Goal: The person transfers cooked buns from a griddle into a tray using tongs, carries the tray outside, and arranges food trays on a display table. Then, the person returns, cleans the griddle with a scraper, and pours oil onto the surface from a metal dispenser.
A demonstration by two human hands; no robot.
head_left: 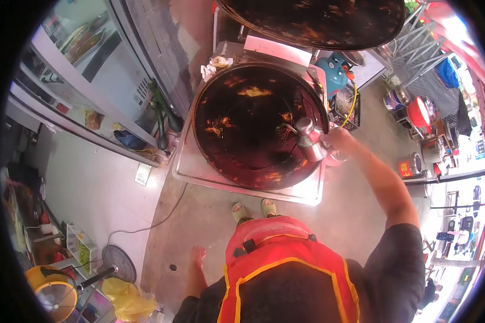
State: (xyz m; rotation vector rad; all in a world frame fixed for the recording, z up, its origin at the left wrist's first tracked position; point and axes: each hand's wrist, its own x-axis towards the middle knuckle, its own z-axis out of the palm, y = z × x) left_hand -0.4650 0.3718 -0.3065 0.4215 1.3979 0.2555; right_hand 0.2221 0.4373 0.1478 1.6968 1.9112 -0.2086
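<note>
A wide round griddle pan (242,134), dark and shiny with browned patches, rests on a pale metal stand (231,185) in front of me. My right hand (339,142) is closed around the handle side of a small silver oil pot (310,142). The pot hangs over the pan's right part, its thin spout pointing left toward the middle. Down at my left side, away from the pan, my left hand (198,255) hangs with loose fingers and nothing visible in it. A red apron (285,245) with yellow edging covers my front.
Behind the pan stands a second large dark disc (318,21). A teal gas cylinder (333,72) with a yellow hose (353,107) is at the right. Crumpled paper (216,67) lies at the stand's back left. A fan base (118,264) and cable (156,223) are on the floor left.
</note>
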